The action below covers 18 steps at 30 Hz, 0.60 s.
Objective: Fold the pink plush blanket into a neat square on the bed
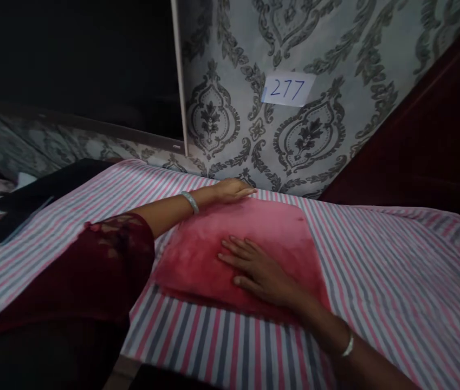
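A folded piece of soft cloth (pixel 197 260), pink at the far side and deep red at the near side, lies flat on a striped sheet (pixel 388 271). My left hand (pixel 233 190) rests along its far edge, fingers stretched out to the right. Palm down, my right hand (pixel 260 271) lies on the red part with its fingers spread. Neither hand grips anything. Several layers show at the cloth's near edge, and my right forearm covers its near right corner.
Patterned wallpaper with a paper label reading 277 (pixel 289 89) rises behind the sheet. A television (pixel 75 65) hangs at the upper left. Dark flat items (pixel 46 189) lie at the far left, and a dark red slanted panel (pixel 428 141) stands at the right.
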Each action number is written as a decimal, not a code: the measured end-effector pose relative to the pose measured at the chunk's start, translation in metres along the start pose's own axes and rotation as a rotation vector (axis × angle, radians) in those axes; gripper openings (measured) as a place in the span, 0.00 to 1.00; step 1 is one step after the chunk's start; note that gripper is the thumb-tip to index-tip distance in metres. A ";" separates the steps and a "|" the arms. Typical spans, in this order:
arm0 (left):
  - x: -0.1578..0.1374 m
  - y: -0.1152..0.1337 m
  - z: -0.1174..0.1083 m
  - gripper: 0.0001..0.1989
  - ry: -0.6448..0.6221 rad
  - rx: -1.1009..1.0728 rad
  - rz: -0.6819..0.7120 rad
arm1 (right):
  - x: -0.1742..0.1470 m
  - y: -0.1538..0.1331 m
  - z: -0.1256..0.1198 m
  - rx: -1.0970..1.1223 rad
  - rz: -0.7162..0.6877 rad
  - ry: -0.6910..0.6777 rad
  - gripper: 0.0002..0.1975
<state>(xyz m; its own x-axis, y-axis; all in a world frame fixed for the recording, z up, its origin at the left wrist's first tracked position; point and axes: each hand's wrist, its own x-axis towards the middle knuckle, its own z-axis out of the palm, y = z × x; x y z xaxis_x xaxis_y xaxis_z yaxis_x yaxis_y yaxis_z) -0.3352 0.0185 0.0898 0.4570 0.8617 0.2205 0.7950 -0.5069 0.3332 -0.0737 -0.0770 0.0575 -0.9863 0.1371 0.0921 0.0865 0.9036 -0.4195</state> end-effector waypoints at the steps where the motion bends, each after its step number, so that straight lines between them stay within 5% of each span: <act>1: -0.013 0.008 -0.007 0.33 -0.043 -0.053 0.021 | 0.004 -0.005 -0.005 0.016 -0.014 0.017 0.28; 4: -0.055 0.033 -0.017 0.31 -0.216 -0.154 0.096 | 0.030 -0.024 -0.013 0.010 -0.123 0.029 0.24; 8: -0.098 0.037 -0.003 0.28 -0.307 0.011 0.036 | 0.071 -0.032 0.009 -0.074 -0.282 -0.074 0.29; 13: -0.104 0.004 0.014 0.33 -0.215 0.164 0.011 | 0.083 -0.017 0.043 -0.091 -0.299 -0.093 0.32; 18: -0.080 -0.046 0.011 0.32 -0.262 0.094 -0.125 | 0.079 -0.016 0.040 -0.080 -0.275 -0.106 0.33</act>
<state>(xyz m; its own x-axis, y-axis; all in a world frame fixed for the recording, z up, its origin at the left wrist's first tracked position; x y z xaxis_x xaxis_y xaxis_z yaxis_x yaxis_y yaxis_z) -0.4044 -0.0270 0.0471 0.4308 0.9001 -0.0654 0.8794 -0.4024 0.2542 -0.1588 -0.0970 0.0354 -0.9830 -0.1562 0.0962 -0.1791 0.9308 -0.3185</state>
